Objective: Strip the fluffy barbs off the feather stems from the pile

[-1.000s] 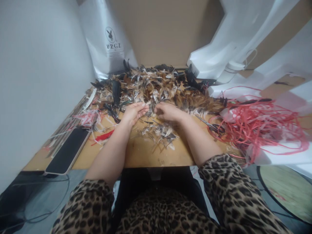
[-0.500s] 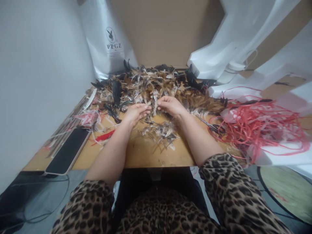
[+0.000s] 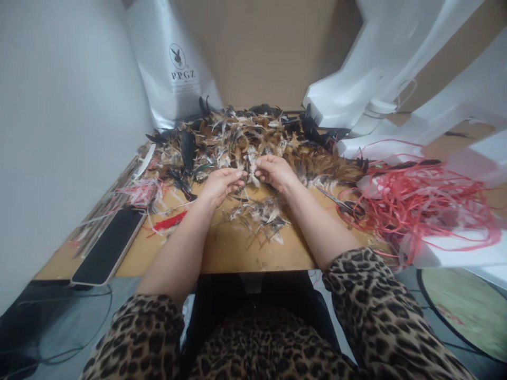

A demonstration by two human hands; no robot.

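Note:
My left hand (image 3: 224, 184) is closed in a pinch at the front edge of a loose feather pile (image 3: 233, 134), its thumb and forefinger on a small feather whose outline is hard to make out. A short gap away, my right hand (image 3: 276, 172) pinches at a pale, fluffy feather (image 3: 252, 164). Brown, white and black feathers make up the heap behind both hands. Below and between my wrists lies a smaller scatter of grey and white feathers (image 3: 263, 216) on the wooden table (image 3: 237, 253).
A phone (image 3: 109, 245) lies at the left beside thin sticks (image 3: 99, 211) and a red feather-like piece (image 3: 169, 220). Scissors (image 3: 350, 208) and tangled red ribbon (image 3: 431, 206) are on the right. A white bag (image 3: 178, 95) stands behind, before a cardboard panel (image 3: 269, 53).
My right fingers have curled in slightly beside the pale feather. The left hand is almost where it was, and the view has shifted a little.

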